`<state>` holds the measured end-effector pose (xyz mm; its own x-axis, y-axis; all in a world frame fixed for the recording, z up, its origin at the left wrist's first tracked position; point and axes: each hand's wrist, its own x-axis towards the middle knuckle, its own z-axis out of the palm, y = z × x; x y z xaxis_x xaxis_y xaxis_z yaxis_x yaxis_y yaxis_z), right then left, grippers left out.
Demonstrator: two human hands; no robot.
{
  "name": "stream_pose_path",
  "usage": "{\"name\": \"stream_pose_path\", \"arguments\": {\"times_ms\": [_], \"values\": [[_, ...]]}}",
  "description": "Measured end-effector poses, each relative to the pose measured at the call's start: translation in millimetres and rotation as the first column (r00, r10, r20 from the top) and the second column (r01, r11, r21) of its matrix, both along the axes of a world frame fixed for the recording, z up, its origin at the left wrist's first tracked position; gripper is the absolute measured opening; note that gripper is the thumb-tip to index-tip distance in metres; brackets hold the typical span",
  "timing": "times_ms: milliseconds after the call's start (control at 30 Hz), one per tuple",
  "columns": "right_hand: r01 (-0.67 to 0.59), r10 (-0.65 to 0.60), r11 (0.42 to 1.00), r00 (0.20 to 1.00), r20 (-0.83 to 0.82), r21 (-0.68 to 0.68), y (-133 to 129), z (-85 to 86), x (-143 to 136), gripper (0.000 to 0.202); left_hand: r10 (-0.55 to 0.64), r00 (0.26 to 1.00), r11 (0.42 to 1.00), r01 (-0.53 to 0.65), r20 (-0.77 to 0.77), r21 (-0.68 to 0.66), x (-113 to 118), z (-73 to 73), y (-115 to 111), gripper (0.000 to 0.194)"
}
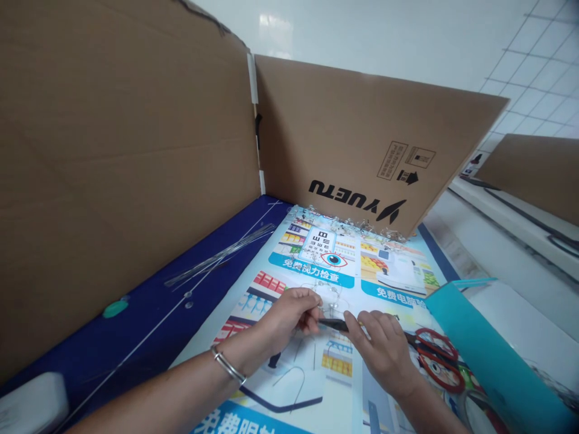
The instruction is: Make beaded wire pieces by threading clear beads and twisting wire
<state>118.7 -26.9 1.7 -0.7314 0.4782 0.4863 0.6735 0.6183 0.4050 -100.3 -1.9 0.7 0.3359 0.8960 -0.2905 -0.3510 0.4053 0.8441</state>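
Observation:
Near the middle of the poster-covered table, my left hand is closed in a pinch on a small clear piece with thin wire. A bracelet circles that wrist. My right hand is wrapped round a dark tool, whose narrow tip points left and reaches my left fingers. Thin wire and clear beads lie just beyond my fingertips. A bent wire rests on the poster below my hands.
Cardboard walls stand behind and at the left. Straight wires lie on blue cloth. Red-handled scissors and a turquoise box sit at the right. Clear pieces line the back wall. A white object is bottom left.

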Motion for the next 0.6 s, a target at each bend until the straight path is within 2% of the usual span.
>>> {"name": "stream_pose_path", "arguments": {"times_ms": [300,600], "values": [[-0.009,0.009,1.0,1.0,-0.008,-0.005,-0.4,-0.1,-0.6,0.037,-0.018,1.0,1.0,0.018,-0.022,0.004,-0.3,-3.0,1.2,0.015],[-0.024,0.023,0.999,0.999,-0.044,-0.032,0.3,-1.5,-2.8,0.032,-0.013,0.997,0.999,0.016,-0.077,0.042,-0.2,1.5,0.4,0.016]]}}
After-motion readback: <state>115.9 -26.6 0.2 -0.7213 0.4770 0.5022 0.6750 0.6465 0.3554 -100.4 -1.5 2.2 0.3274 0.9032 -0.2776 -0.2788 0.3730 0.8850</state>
